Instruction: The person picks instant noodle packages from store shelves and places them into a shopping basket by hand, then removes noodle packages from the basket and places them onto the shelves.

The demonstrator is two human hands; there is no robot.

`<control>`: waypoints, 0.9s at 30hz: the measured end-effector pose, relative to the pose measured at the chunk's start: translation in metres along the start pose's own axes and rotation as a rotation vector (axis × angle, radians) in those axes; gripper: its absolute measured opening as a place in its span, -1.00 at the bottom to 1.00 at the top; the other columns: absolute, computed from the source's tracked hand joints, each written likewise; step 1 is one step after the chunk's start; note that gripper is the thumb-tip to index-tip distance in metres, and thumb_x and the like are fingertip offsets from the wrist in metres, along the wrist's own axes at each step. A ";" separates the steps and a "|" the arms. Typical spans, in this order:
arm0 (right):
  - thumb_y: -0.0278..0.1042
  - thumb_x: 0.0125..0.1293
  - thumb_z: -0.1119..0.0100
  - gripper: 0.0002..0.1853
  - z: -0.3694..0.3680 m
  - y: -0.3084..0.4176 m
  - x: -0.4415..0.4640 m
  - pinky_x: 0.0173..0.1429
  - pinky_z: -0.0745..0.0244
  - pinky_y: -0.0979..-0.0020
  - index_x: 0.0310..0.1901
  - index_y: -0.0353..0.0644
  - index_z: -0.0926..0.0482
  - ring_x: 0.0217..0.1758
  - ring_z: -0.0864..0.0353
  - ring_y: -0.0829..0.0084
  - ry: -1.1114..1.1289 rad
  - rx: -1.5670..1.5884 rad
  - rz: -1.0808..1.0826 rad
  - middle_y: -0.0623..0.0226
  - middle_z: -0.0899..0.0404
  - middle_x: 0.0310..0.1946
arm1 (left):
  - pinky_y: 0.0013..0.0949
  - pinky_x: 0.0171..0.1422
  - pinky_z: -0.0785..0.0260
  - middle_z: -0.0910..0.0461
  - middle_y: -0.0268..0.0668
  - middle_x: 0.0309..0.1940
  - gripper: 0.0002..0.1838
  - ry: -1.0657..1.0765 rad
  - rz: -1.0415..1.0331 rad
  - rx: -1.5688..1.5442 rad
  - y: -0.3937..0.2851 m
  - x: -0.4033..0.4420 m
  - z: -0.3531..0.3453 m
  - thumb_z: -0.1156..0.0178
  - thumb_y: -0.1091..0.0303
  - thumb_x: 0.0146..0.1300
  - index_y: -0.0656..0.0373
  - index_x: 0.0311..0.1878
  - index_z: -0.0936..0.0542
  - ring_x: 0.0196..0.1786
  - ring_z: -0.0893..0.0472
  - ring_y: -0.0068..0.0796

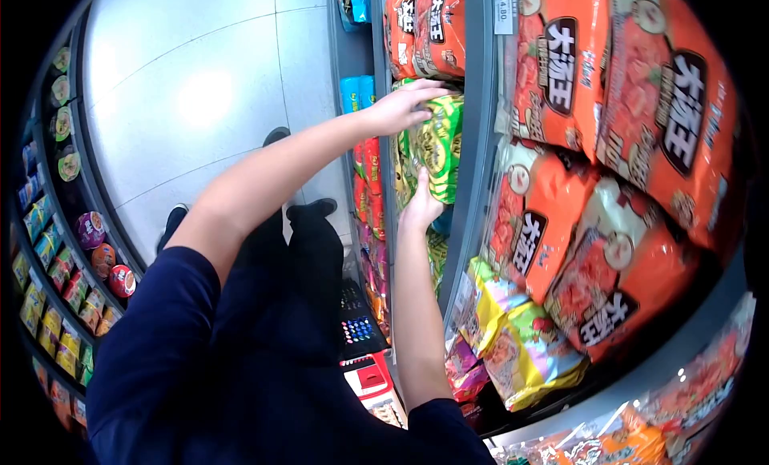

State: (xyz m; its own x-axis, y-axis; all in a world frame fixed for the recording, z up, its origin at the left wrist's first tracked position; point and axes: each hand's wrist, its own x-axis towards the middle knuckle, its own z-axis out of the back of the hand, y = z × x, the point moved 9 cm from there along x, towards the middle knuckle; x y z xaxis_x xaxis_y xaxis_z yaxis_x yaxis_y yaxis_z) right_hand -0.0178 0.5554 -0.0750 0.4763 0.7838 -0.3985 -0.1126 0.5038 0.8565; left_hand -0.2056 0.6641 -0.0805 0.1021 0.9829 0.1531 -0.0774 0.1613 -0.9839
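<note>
A green and yellow package (440, 148) stands at the shelf opening, with similar green packs beside it. My left hand (404, 107) grips its upper end in the view, fingers stretched across the edge. At the lower end, my right hand (422, 207) holds the same package, thumb on its front and the other fingers mostly hidden. Orange-red packages (432, 28) lie just beyond my left hand on the same shelf. More green packs (436, 257) show beside my right wrist.
Large orange noodle bags (561, 64) fill the shelf at right, with yellow bags (521, 353) below. A grey shelf edge (477, 88) runs close to my hands. Another stocked shelf (88, 169) curves along the left. A red and white item (370, 377) lies low at the centre.
</note>
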 end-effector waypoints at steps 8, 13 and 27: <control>-0.34 0.24 -0.25 -0.68 -0.012 -0.002 0.041 -0.01 -0.45 0.38 -0.07 -0.40 -0.53 -0.11 -0.58 0.40 -0.044 -0.342 0.220 0.20 -0.60 -0.08 | -0.22 0.19 -0.33 -0.40 -0.14 0.09 -0.53 -0.558 0.185 0.246 0.007 -0.006 0.004 -0.18 0.47 0.14 0.07 0.17 -0.43 0.15 -0.40 -0.12; -0.28 0.23 -0.26 -0.66 -0.014 -0.003 0.040 0.00 -0.43 0.39 -0.09 -0.38 -0.55 -0.12 -0.58 0.42 0.101 -0.284 0.166 0.21 -0.61 -0.10 | -0.29 0.17 -0.45 -0.26 -0.16 0.22 -0.41 -0.514 0.277 0.013 0.031 -0.020 -0.006 -0.22 0.45 0.17 0.04 0.29 -0.30 0.21 -0.39 -0.17; -0.34 0.20 -0.21 -0.31 0.059 -0.126 -0.166 0.44 -0.06 0.18 0.29 -0.40 -0.15 0.38 -0.20 0.03 0.672 -0.583 0.237 -0.11 -0.18 0.31 | -0.18 0.35 -0.20 -0.33 -0.02 0.20 -0.48 0.493 0.651 0.435 0.122 -0.303 0.011 -0.18 0.36 0.11 0.12 0.19 -0.41 0.27 -0.31 -0.01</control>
